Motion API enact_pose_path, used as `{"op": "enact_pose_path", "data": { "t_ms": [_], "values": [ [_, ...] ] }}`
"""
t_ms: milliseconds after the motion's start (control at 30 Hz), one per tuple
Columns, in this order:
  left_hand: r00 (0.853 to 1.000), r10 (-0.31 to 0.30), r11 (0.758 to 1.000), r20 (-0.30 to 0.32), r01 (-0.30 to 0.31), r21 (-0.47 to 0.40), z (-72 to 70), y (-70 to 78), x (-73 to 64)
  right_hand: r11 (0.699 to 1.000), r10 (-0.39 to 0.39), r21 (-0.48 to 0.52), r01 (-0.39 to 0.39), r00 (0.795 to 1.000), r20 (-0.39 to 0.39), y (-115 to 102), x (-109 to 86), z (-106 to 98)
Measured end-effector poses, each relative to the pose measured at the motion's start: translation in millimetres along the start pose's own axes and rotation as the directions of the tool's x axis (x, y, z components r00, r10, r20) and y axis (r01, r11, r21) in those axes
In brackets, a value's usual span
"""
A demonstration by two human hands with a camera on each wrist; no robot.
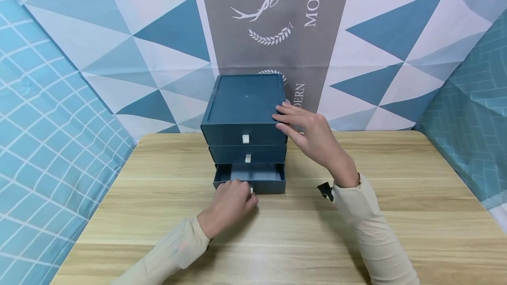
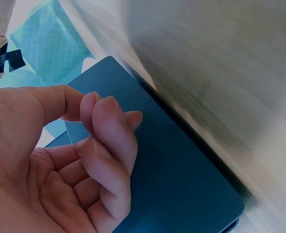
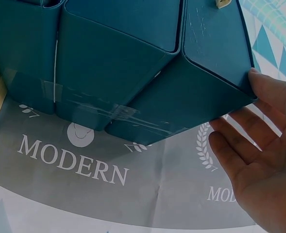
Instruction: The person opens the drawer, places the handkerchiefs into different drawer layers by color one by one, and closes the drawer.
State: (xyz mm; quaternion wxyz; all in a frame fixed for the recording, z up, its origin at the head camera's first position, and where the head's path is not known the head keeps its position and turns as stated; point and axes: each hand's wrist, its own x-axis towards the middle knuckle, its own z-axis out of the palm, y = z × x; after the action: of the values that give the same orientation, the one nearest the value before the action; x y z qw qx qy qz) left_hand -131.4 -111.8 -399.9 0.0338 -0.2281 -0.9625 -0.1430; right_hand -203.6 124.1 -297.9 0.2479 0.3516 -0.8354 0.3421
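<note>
A dark blue three-drawer cabinet (image 1: 246, 100) stands on the table against the far wall. Its bottom drawer (image 1: 272, 187) is pulled partway out, showing a pale inside; the two drawers above it are closed. At the front of that lowest drawer, my left hand (image 1: 231, 203) pinches the small white pull tab between thumb and curled fingers, which mostly hide it. The left wrist view shows the drawer front (image 2: 176, 170) right behind those fingertips. My right hand (image 1: 314, 137) rests on the cabinet's top right edge, fingers extended, with the thumb at the front corner in the right wrist view.
The wooden table (image 1: 348, 241) extends to both sides of the cabinet and toward me. Patterned cloth (image 1: 166, 43) covers the wall behind, with blue cloth (image 1: 43, 122) at the left. White tabs (image 1: 246, 139) hang on the upper drawers. Clear tape (image 3: 126, 112) runs along the cabinet's side.
</note>
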Motion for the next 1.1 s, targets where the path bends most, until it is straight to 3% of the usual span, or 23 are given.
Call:
{"op": "enact_pose_path", "data": {
  "t_ms": [300, 700, 1100],
  "values": [
    [0.999, -0.009, 1.000, -0.034, 0.009, 0.000, 1.6, -4.3, 12.7, 1.000, 0.007, -0.004, -0.007, 1.000, 0.001, -1, 0.4, 0],
    [0.990, -0.012, 0.997, -0.140, 0.022, 0.069, 8.5, -14.7, 29.4, 1.000, 0.007, -0.005, -0.007, 1.000, 0.003, -4, 0.2, 1],
    [0.993, -0.069, 0.998, -0.101, 0.069, -0.003, 10.1, -15.7, 33.0, 1.000, 0.003, -0.010, -0.003, 1.000, 0.006, -3, 0.3, 0]
  ]
}}
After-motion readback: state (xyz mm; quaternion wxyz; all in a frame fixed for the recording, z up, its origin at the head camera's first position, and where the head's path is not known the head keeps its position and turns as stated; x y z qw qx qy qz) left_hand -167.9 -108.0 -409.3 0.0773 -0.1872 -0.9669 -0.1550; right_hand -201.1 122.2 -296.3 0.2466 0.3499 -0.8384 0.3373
